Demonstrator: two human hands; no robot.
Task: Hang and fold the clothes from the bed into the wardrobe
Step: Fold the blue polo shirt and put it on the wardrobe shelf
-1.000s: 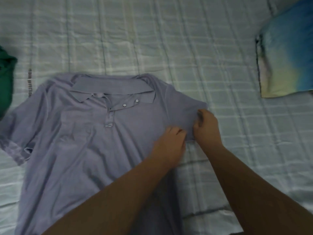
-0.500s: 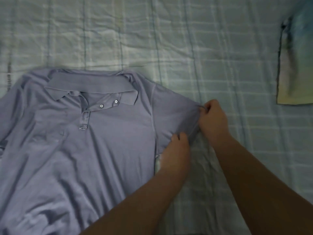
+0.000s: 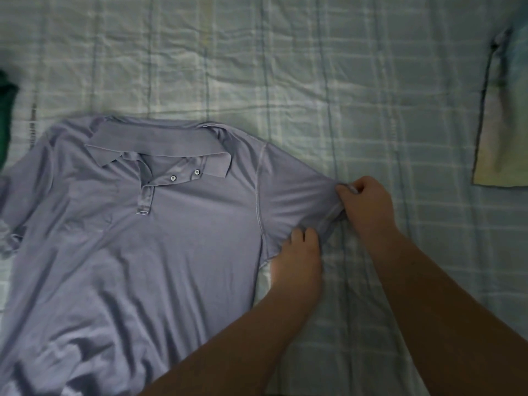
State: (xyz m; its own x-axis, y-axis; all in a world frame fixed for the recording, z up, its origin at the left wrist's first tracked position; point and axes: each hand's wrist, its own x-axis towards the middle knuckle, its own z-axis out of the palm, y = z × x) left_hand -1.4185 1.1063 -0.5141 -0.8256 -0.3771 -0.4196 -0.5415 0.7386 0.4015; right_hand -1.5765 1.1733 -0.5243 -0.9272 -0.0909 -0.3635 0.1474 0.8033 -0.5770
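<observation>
No readable text, label or number shows anywhere.

The bed (image 3: 285, 67) lies bare across the whole far band, from ten o'clock round to one o'clock, so a hand could sweep there without meeting anything. The lavender polo shirt (image 3: 171, 252) fills the left and centre from nine down to six o'clock. A green garment (image 3: 7, 115) sits at the nine o'clock edge, just beside the shirt's shoulder. A pale multicoloured cloth (image 3: 503, 124) blocks the two o'clock edge. Between that cloth and the right hand (image 3: 368, 207) runs an open strip of sheet. The left hand (image 3: 300, 258) and both forearms cross the five o'clock corner.
</observation>
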